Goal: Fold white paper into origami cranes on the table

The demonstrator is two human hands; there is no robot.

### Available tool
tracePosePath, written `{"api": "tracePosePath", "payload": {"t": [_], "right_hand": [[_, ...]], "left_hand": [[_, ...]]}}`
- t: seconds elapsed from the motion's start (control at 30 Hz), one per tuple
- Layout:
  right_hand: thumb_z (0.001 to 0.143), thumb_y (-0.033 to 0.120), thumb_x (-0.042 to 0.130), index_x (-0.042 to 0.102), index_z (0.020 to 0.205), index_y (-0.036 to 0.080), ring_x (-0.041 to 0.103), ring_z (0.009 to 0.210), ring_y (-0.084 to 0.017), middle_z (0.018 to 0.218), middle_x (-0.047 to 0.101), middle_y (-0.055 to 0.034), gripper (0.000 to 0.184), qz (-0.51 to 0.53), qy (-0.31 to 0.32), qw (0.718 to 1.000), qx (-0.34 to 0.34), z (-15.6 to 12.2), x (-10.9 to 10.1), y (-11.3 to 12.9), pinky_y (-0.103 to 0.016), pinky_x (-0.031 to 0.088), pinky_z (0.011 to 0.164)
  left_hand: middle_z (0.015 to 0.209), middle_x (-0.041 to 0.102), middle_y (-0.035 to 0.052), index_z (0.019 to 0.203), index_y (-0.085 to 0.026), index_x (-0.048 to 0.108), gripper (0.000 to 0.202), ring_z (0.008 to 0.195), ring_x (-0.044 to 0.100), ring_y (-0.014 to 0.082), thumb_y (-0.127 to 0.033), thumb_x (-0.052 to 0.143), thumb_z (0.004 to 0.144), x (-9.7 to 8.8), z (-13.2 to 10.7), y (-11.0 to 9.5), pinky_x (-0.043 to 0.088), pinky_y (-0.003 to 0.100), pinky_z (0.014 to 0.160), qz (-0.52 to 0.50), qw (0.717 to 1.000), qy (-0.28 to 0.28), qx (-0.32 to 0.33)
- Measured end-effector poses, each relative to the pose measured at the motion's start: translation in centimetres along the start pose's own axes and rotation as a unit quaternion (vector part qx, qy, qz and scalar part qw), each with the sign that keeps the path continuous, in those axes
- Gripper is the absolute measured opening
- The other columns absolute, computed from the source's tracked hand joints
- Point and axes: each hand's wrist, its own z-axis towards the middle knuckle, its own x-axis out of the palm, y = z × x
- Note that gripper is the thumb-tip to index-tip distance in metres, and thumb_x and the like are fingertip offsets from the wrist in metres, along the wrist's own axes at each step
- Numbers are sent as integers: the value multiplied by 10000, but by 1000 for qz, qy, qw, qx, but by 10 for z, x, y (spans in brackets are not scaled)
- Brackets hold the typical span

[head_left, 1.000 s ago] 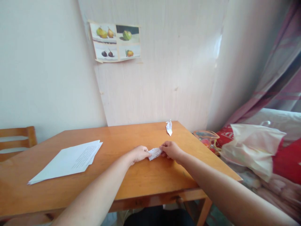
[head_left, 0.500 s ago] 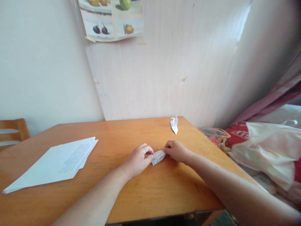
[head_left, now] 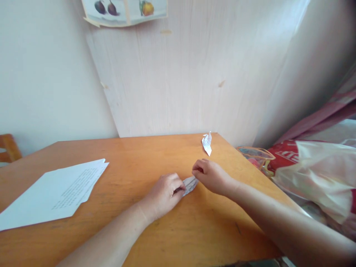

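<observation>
A small folded piece of printed paper [head_left: 190, 184] lies on the wooden table [head_left: 155, 230] between my hands. My left hand [head_left: 166, 192] is curled with its fingertips pinching the paper's left end. My right hand [head_left: 210, 175] has its fingers bent and pressed down on the paper's right end. A finished folded paper figure [head_left: 207, 143] stands near the table's far right corner, apart from both hands.
A stack of printed white sheets [head_left: 54, 193] lies on the table's left side. A wooden chair back [head_left: 8, 147] shows at far left. Off the table's right edge lie a plastic bag [head_left: 314, 174] and a red package [head_left: 283, 155]. A fruit picture [head_left: 125, 11] hangs above.
The camera has tilted down and moved closer. My left hand has slid further over the folded paper's left end, and my right hand's fingers have shifted on its right end.
</observation>
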Motion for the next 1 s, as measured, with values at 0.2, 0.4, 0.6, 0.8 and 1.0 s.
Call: {"api": "tracePosePath", "payload": {"t": [0.2, 0.4, 0.6, 0.8, 1.0], "right_hand": [[819, 133, 586, 665, 751, 204, 577, 703, -142, 777, 663, -12, 127, 61, 94, 985, -133, 0, -1, 18, -255, 393, 627], [799, 182, 627, 687, 822, 203, 589, 675, -141, 750, 674, 9, 67, 125, 185, 974, -44, 3, 10, -3, -237, 412, 579], [813, 176, 600, 691, 868, 203, 613, 731, -155, 818, 696, -3, 109, 110, 208, 970, -61, 2, 10, -10, -248, 441, 625], [822, 151, 578, 684, 847, 203, 616, 739, -160, 818, 697, -10, 121, 112, 216, 968, -63, 2, 5, -7, -258, 445, 642], [845, 232, 600, 638, 761, 191, 567, 666, -138, 739, 654, 3, 101, 102, 173, 979, -18, -2, 10, -1, -241, 389, 569]], "left_hand": [[817, 653, 44, 844, -235, 739, 130, 798, 602, 201, -240, 622, 903, 1, 1, -1, 429, 323, 752, -3, 1000, -6, 4], [830, 657, 26, 855, -250, 732, 124, 796, 590, 194, -234, 622, 909, -2, 0, -3, 377, 341, 768, 43, 999, 13, 0], [834, 663, 13, 853, -258, 715, 149, 802, 589, 188, -187, 594, 904, -9, -1, -7, 348, 354, 801, 64, 997, 35, 5], [825, 648, -2, 896, -290, 731, 208, 831, 585, 185, -147, 579, 891, -13, -3, -6, 318, 386, 884, 85, 995, 59, 15], [840, 637, -11, 854, -271, 710, 201, 849, 579, 175, -129, 574, 896, -16, -3, -8, 317, 396, 926, 117, 990, 82, 24]]}}
